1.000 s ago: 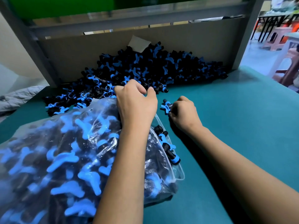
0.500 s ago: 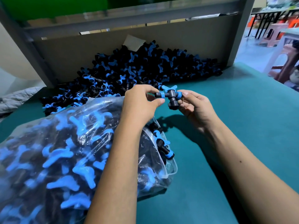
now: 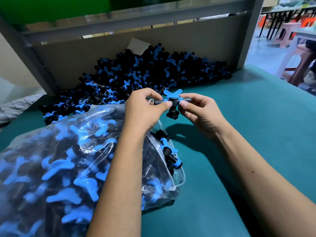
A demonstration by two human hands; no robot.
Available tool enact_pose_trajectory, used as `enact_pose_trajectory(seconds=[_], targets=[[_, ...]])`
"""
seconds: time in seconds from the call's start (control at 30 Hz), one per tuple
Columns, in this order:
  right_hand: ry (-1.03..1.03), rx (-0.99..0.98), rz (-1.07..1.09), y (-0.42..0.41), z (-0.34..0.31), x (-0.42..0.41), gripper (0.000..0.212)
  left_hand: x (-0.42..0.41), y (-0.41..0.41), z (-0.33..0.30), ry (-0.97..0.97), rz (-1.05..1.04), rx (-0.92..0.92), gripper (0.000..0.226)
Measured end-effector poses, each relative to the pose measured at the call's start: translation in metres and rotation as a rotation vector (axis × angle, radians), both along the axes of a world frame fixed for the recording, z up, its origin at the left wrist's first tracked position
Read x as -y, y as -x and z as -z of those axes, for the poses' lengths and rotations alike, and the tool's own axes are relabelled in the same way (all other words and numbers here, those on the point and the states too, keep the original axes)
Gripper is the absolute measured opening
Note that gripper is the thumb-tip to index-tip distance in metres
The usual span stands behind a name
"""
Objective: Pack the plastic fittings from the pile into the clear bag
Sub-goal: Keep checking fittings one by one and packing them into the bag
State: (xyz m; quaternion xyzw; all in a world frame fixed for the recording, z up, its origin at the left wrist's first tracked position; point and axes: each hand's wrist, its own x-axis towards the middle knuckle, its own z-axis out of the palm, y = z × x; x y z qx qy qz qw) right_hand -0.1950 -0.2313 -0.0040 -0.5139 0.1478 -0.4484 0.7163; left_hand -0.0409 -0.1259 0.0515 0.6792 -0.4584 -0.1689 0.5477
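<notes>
A black plastic fitting with a blue butterfly handle (image 3: 172, 101) hangs in the air above the teal table, held level between both hands. My left hand (image 3: 143, 108) pinches its left stub and my right hand (image 3: 198, 110) pinches its right stub. A large pile of black and blue fittings (image 3: 145, 77) lies behind the hands against the back board. The clear bag (image 3: 71, 165), bulging with fittings, lies at the lower left under my left forearm. Its open mouth (image 3: 171, 156) faces right, with several fittings showing at the opening.
The teal table (image 3: 248, 134) spreads to the right of the hands. A grey board and metal frame (image 3: 119, 43) wall off the back. A slip of paper (image 3: 138, 46) sits atop the pile. Stools (image 3: 297, 65) stand beyond the table's right edge.
My right hand lifted one fitting from the table by the pile. My left hand left the bag's top and took the fitting's other end, and both now hold it higher.
</notes>
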Motion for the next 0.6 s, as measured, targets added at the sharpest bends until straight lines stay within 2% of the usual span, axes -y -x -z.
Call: enact_pose_trajectory(seconds=[0.13, 0.37, 0.6], targets=[[0.023, -0.038, -0.018, 0.001, -0.001, -0.001, 0.014, -0.003, 0.001, -0.005, 0.008, 0.027, -0.065, 0.020], [-0.115, 0.073, 0.118, 0.008, -0.001, 0.005, 0.018, -0.003, -0.002, -0.007, 0.036, -0.052, -0.085, 0.011], [0.016, 0.021, -0.001, -0.006, 0.000, -0.007, 0.017, -0.001, 0.000, -0.001, -0.062, 0.065, -0.018, 0.020]])
